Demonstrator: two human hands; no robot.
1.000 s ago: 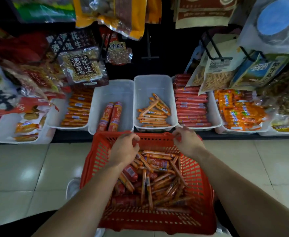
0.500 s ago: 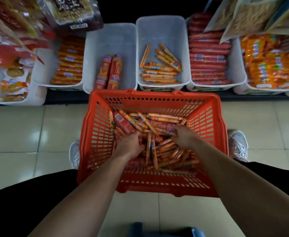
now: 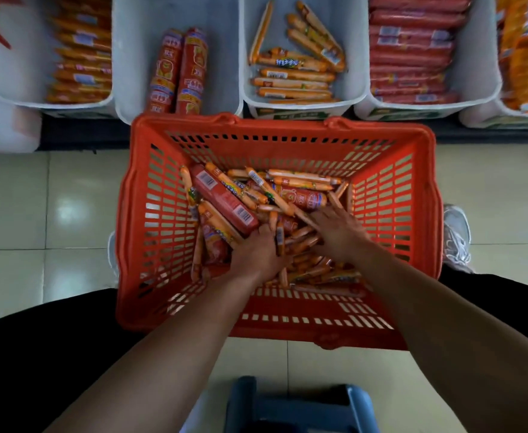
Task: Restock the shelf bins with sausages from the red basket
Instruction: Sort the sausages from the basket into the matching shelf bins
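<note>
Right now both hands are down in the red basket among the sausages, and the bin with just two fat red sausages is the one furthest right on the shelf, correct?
Not quite. Both the left hand and right hand are in the red basket among the sausages, but the head view shows the bin with two fat red sausages second from the left, not furthest right.
</note>
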